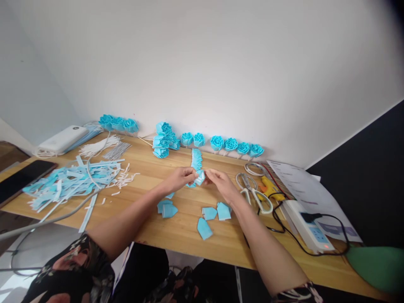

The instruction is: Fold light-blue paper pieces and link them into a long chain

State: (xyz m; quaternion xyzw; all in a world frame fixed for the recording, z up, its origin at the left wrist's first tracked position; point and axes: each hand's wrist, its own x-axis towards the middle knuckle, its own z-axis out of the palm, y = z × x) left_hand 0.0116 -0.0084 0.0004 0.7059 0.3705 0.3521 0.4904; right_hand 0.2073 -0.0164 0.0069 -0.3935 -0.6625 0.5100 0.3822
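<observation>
My left hand and my right hand meet over the middle of the wooden table, both pinching a small folded blue fabric piece. A row of overlapped blue pieces runs from it toward the wall. Several loose blue cut pieces lie on the table in front of my hands. Finished blue fabric roses line the base of the wall.
White-handled scissors and a yellow glue gun lie right of my right hand. A white power strip with a black cable sits further right by papers. A heap of blue and white scraps, a phone and a white power bank lie at the left.
</observation>
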